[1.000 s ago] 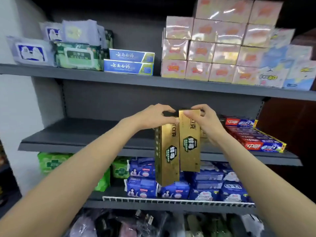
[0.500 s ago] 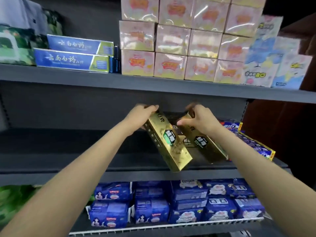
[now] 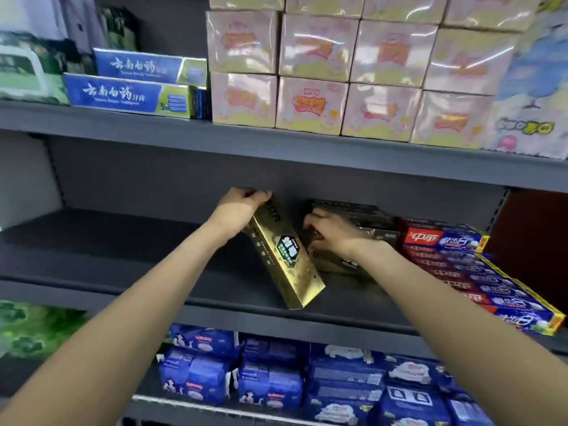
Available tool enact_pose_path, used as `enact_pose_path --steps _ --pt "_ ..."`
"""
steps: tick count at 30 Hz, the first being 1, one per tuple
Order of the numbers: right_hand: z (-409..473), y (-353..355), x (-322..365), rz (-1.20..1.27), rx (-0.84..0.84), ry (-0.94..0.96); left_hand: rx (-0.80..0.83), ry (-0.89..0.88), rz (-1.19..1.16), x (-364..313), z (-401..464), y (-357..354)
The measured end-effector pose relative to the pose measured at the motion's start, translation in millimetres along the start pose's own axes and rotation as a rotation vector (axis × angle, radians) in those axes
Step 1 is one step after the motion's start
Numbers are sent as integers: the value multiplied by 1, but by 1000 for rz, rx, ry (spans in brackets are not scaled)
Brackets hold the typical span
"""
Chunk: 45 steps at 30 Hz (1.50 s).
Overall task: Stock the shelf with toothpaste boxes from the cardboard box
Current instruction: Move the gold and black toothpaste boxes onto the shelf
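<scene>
Shelves filled the head view, and we reached both arms into the middle shelf [image 3: 123, 241]. Our left hand [image 3: 238, 207] had its grip closed around the top end of a gold toothpaste box [image 3: 284, 256], fingers curled over the upper edge. That box was tilted, its lower end resting near the front lip of the shelf and its upper end leaning back to the left. Our right hand [image 3: 330, 233] lay just beside it on a second gold box [image 3: 341, 265], which sat flat on the shelf further in; the fingers were bent over its near end, but blur kept us from telling whether that grip truly held it or only pressed it. Behind this hand stood a dark stack of boxes [image 3: 353, 212], touching the back of the bay. To the right we saw a row of red and blue toothpaste boxes [image 3: 461, 272] running toward the shelf edge.

On the upper shelf [image 3: 276, 142] we saw two blue toothpaste boxes [image 3: 129, 93] stacked at the left, with pink wrapped packs [image 3: 310, 103] piled beside them. Green packs [image 3: 27, 78] sat further left. On the lower shelf we saw blue soft packs [image 3: 270, 385] in rows, and a blurred green pack [image 3: 33, 330] at the left.
</scene>
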State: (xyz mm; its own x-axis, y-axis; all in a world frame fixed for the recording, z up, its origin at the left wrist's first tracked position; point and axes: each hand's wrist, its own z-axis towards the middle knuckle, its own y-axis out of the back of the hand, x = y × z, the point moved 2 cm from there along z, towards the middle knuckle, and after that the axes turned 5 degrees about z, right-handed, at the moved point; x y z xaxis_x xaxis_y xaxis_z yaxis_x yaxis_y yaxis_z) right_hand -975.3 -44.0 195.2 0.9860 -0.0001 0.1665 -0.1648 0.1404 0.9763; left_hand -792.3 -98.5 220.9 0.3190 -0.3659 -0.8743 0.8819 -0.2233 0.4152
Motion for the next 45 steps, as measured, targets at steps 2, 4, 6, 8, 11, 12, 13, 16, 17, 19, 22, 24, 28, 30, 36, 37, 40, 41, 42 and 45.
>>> enact_pose_path --steps 2,4,6,8,11,12,13,16,17,19,22,24,28,30,36,37,40,41,42,45 --pt "-1 -12 -6 40 -31 26 -14 22 -26 1 0 -2" --pt "-7 -22 -13 38 -66 45 -15 30 -51 4 0 -6" --pt "-18 -27 -23 19 -103 28 -9 25 -58 8 -1 -10" --pt "-31 -27 -39 33 -135 -37 -6 22 -56 12 -1 -13" --pt "-50 -27 -63 9 -139 -134 -3 20 -59 16 1 -18" --pt "-54 -28 -69 -6 -117 -164 -6 16 -60 17 1 -19" --pt "-57 -29 -73 -15 -96 -183 -9 11 -60 17 1 -21" --pt "-60 -33 -78 -21 -111 -190 0 1 -73 13 1 -28" --pt "-59 -34 -78 -31 -131 -191 7 -4 -86 12 1 -31" --pt "-58 -35 -78 -53 -161 -208 13 -19 -106 8 2 -36" --pt "-55 -38 -82 -74 -141 -212 13 -24 -129 8 5 -44" --pt "-53 -36 -85 32 -131 -224 15 -6 -154 11 6 -50" --pt "-62 -16 -73 718 -156 -255 19 67 -264 10 11 -63" --pt "-67 -6 -66 857 -45 -234 23 123 -389 5 12 -72" --pt "-60 24 -86 611 -261 -185 66 20 -200 6 22 -90" --pt "-60 25 -91 558 -284 -186 96 -15 -86 10 23 -92" --pt "-59 18 -102 398 -328 -180 154 -70 83 21 25 -97" --pt "-59 15 -104 353 -341 -180 146 -79 107 22 25 -98" --pt "-58 11 -105 321 -350 -178 133 -89 121 22 25 -99" --pt "-57 -1 -107 249 -341 -172 96 -111 171 24 20 -101"
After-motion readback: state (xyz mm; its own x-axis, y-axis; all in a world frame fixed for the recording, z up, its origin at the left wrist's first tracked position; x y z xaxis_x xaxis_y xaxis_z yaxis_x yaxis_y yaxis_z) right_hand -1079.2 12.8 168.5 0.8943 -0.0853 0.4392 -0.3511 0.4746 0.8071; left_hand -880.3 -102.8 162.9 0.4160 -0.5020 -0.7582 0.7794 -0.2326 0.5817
